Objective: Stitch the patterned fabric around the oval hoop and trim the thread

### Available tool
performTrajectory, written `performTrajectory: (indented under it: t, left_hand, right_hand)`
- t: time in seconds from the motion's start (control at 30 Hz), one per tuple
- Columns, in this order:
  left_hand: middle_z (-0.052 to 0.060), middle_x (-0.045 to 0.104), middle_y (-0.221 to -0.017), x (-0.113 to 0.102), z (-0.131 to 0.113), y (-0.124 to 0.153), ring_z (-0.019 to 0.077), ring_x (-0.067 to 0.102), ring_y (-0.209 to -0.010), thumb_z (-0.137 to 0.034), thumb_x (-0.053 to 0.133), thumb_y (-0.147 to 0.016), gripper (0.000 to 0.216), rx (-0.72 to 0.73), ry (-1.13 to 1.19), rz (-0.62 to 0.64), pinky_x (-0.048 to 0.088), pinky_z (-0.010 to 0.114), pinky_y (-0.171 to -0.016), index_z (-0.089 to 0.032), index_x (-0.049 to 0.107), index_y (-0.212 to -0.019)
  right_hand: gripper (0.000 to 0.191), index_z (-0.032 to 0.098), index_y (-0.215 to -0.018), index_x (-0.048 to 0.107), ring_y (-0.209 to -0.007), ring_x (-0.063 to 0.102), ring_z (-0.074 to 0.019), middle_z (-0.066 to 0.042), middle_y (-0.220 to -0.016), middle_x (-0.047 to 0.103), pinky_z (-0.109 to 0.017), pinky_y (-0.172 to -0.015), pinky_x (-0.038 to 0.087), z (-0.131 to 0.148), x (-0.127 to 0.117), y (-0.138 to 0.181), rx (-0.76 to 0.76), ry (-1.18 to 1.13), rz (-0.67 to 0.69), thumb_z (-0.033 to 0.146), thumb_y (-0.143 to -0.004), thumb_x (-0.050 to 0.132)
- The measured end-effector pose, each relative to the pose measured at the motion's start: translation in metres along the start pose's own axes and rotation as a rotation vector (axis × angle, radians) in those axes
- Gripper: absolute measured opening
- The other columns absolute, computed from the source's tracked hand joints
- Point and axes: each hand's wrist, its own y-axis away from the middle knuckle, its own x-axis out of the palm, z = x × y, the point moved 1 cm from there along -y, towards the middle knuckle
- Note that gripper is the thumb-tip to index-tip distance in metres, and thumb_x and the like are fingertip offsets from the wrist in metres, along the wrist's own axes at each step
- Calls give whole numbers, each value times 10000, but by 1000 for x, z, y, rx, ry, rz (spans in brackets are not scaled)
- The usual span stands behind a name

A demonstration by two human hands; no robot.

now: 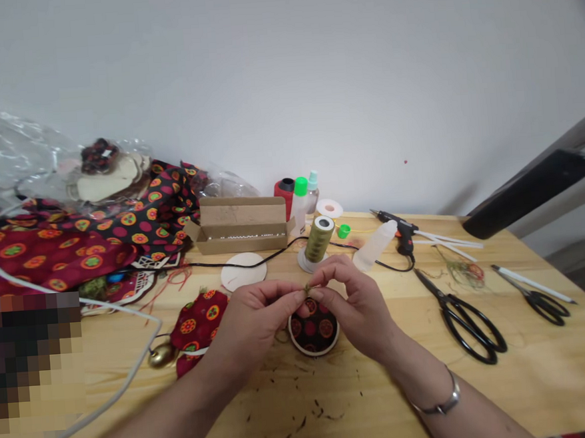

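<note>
Fingertips of my left hand (pixel 262 314) and my right hand (pixel 353 301) meet in a pinch on a short olive-green thread (pixel 307 289). Just below the pinch is a round patterned fabric piece (pixel 314 334), black with red and orange motifs and a white rim. Its upper edge is partly behind my fingers. Beyond my right hand stands a spool of olive-green thread (pixel 316 241). To the left of my left hand lies a red patterned fabric piece (pixel 198 319), with a brass bell (pixel 162 355) beside it.
Black-handled scissors (pixel 467 323) and smaller scissors (pixel 541 302) lie on the right. Farther back are a glue gun (pixel 398 228), a white bottle (pixel 377 245) and an open cardboard box (pixel 244 239). Patterned cloth (pixel 64 255) piles up left; a white cable (pixel 142 363) crosses there.
</note>
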Motion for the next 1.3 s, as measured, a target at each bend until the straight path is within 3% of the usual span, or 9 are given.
performTrajectory:
  t: [0.47,1.03,1.3]
  left_hand:
    - [-51,548,-479,0,-1,-1,55,391,-410,-257,640,-725,153,21,-63,-18,331,181,-445,-161,680,-612]
    - [-12,660,-597,2,-5,1,116,568,-582,-236,639,-715,126,66,-162,-50,463,204,-588,-170,706,-632]
    - [-8,675,-617,1,-2,2,123,586,-596,-243,639,-713,119,100,-240,-74,473,201,-583,-171,722,-668]
  right_hand:
    - [120,211,-749,600,-816,508,-160,3,-768,534,-321,-776,402,-1,2,0,16,-4,-7,92,-752,604]
    - [111,204,-732,606,-792,510,-159,-1,-752,551,-325,-752,413,-1,1,-1,26,-1,-21,98,-764,595]
    - [124,203,-722,584,-802,505,-158,2,-754,542,-313,-750,405,-1,0,-2,32,23,32,92,-779,585]
